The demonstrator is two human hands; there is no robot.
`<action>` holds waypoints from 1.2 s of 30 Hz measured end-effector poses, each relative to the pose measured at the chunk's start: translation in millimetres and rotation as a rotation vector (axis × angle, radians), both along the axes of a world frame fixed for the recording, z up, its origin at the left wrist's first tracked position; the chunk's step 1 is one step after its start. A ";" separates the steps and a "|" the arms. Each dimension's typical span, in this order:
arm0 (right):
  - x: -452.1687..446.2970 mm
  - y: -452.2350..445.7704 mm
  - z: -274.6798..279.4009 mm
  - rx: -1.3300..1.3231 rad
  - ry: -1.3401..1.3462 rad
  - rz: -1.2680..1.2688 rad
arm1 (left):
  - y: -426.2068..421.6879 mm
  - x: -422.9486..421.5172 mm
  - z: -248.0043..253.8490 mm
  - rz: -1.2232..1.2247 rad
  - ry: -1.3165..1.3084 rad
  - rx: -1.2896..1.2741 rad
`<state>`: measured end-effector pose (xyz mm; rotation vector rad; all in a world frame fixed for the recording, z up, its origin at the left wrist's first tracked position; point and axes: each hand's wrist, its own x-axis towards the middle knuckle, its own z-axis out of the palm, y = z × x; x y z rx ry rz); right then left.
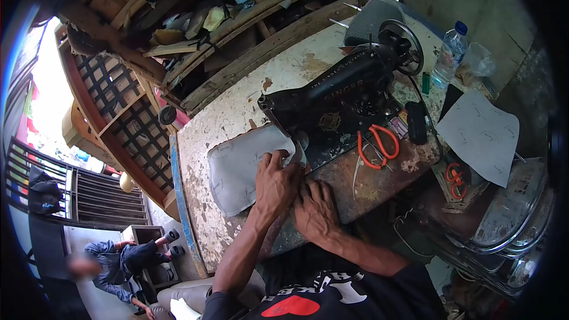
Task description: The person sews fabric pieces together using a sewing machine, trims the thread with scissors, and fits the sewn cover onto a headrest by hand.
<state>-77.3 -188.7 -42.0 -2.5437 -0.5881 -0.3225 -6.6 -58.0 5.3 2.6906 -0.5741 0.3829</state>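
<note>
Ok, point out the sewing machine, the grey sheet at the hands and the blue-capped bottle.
Sewing machine (pixel 347 92): head view, on its black body.
Grey sheet (pixel 234 169): head view, on its flat face.
Blue-capped bottle (pixel 449 59): head view, on its clear side.

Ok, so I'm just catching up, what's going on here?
Someone is working at a black Singer sewing machine on a worn table. Their left hand is on the grey piece, fingers bent at its edge beside the machine. The right hand is close by, near the table's front edge; its fingertips are hard to make out. The needle is hidden, so I can't tell whether it's stitching. An orange-handled tool lies in front of the machine.
</note>
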 end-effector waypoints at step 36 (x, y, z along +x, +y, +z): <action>11.0 6.0 -4.5 -0.027 -0.047 0.030 | -13.5 10.9 6.8 0.068 0.034 0.146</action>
